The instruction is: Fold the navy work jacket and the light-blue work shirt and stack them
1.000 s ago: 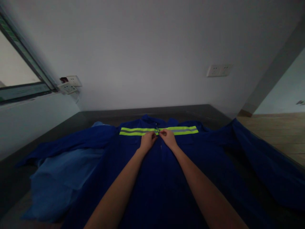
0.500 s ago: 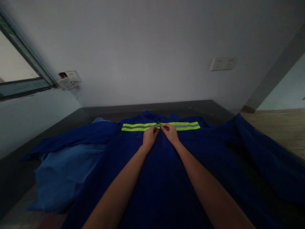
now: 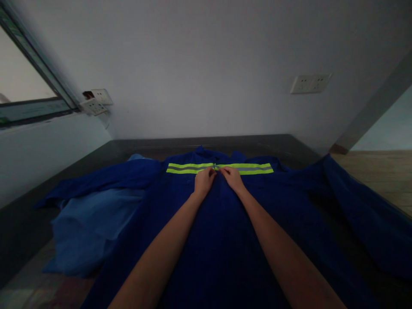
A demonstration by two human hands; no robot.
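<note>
A dark blue work jacket (image 3: 219, 240) lies spread front side up, its collar toward the wall and its sleeves out to both sides. A yellow-green band with a grey stripe (image 3: 183, 168) crosses its chest. My left hand (image 3: 204, 179) pinches the left edge of the front opening at this band. Just to the right, my right hand (image 3: 232, 177) is closed on the other edge, fingertips almost meeting the left ones. Above the fingers the opening parts slightly. Whatever small fastener lies between the fingertips is too small to make out.
The jacket lies on a dark surface (image 3: 154, 145) against a pale wall (image 3: 199, 77). A lighter blue cloth (image 3: 93, 231) is under the left sleeve. Wall sockets (image 3: 310, 83) are at right, others at left below a window frame. A wooden floor (image 3: 380, 171) shows at far right.
Both hands stay at the chest band, and the gap in the opening above the fingers looks smaller. The view has shifted slightly.
</note>
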